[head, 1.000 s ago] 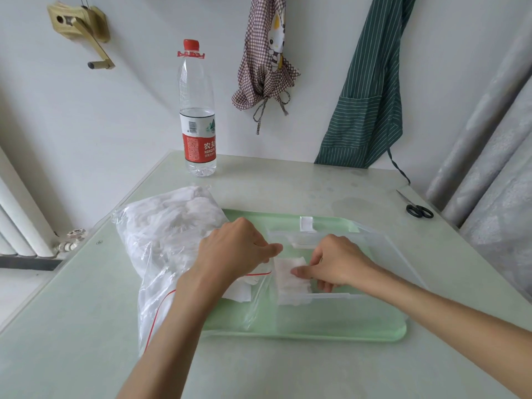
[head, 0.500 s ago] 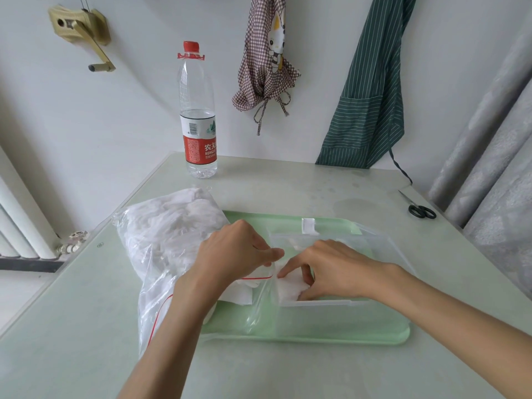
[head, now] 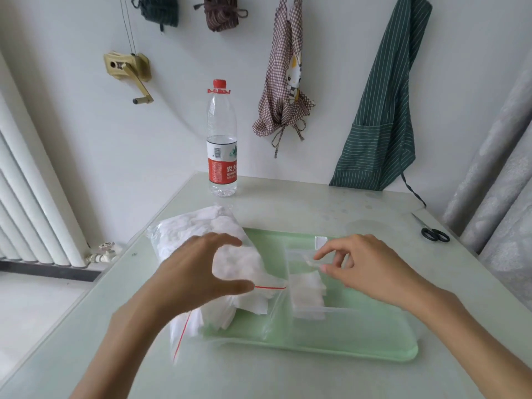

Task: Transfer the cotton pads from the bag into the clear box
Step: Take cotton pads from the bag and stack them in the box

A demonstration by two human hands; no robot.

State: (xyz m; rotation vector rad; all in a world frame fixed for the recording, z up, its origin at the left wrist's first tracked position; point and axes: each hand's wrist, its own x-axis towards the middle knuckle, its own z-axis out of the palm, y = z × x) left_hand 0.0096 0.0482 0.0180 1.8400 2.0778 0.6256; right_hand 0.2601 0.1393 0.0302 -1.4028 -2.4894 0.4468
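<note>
A clear zip bag [head: 198, 228] stuffed with white cotton pads lies at the left, its red-striped mouth reaching over the green tray [head: 359, 341]. Some pads [head: 247, 305] spill from the mouth. The clear box [head: 345, 309] sits on the tray, and a small stack of cotton pads [head: 306, 289] rests in its left end. My left hand [head: 198, 272] hovers over the bag's mouth, fingers spread, thumb by the red stripe, holding nothing. My right hand [head: 362, 269] is raised above the box, thumb and forefinger apart and empty.
A water bottle [head: 221, 145] stands at the table's back edge. Black-handled scissors [head: 431, 231] lie at the far right. Aprons hang on the wall behind. A radiator is on the left, a curtain on the right.
My right hand has let go of the pads in the box and lifted off them. My left hand has opened from its grip on the bag's mouth. The camera tilted up.
</note>
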